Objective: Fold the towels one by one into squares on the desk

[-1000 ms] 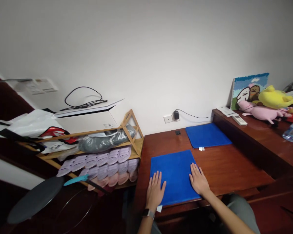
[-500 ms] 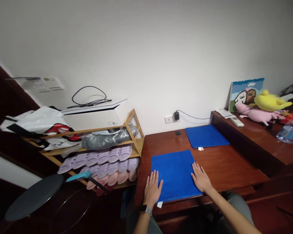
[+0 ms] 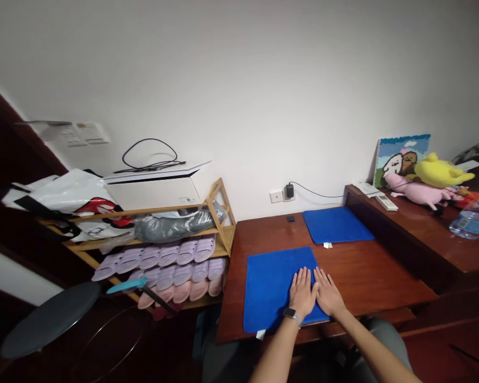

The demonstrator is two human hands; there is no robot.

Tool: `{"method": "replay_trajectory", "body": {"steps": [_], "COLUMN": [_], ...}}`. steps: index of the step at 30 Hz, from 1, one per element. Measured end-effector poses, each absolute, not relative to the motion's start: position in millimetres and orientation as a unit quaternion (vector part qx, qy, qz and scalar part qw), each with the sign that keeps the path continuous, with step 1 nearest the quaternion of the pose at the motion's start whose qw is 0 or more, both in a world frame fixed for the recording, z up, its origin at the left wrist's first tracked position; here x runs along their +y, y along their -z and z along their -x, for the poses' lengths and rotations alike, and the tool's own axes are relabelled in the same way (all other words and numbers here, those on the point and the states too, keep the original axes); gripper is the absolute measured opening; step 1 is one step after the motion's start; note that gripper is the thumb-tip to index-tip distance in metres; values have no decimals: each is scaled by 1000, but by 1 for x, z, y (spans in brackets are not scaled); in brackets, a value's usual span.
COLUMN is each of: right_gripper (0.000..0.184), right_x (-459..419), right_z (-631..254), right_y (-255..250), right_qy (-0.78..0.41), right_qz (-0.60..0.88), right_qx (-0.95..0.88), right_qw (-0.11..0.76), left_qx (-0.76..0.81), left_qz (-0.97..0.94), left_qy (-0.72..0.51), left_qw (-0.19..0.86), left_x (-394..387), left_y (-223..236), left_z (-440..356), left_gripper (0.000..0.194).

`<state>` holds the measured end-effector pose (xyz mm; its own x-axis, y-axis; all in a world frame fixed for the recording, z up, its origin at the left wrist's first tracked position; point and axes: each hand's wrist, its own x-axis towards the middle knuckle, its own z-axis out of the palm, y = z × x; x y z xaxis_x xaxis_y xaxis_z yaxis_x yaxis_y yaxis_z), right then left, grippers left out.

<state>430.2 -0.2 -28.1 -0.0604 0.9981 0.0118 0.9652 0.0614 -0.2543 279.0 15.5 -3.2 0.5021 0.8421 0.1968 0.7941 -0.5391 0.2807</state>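
A blue cloth [image 3: 269, 284] lies flat near the front edge of the wooden desk [image 3: 367, 274], a white tag at its near side. My left hand [image 3: 302, 292] rests flat on the right part of this cloth, fingers stretched out, a watch [image 3: 292, 315] on the wrist. Beside it, my right hand [image 3: 328, 295] lies flat across the cloth's right edge, its fingers extended. The two hands sit close together at the thumbs. Farther back on the desk is a second blue cloth [image 3: 337, 224], also flat, with white tags.
To the left stands a wooden rack [image 3: 222, 234] with slippers [image 3: 183, 255] and a white box [image 3: 155, 191] on top. A raised ledge at right holds plush toys [image 3: 419, 191], a remote [image 3: 386, 202] and a plastic bottle [image 3: 471, 221]. A round stool [image 3: 51, 319] is at lower left.
My left hand has moved right across the blue cloth, from its left edge to beside my right hand. The right hand has stayed at the cloth's right edge.
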Motion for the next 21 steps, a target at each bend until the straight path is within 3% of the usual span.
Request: {"method": "replay_trajectory", "body": {"steps": [4,13,21], "right_gripper": [69,71,74], "right_x": [-1,-2,6], "right_z": [-430,-426,-427], "right_y": [29,20,18], "right_qy": [-85,-90,-105], "right_qz": [677,689,690], "right_qx": [-725,-713,-713], "right_qw": [94,92,67], "left_qx": [500,666,663], "left_qz": [-850,-739,-736], "left_qy": [-147,-104,-132], "left_qw": [78,-11,-40], "left_x": [18,48,51], "left_y": [14,9,25], "left_z": [-261,-92,-81], "left_gripper": [64,68,70]}}
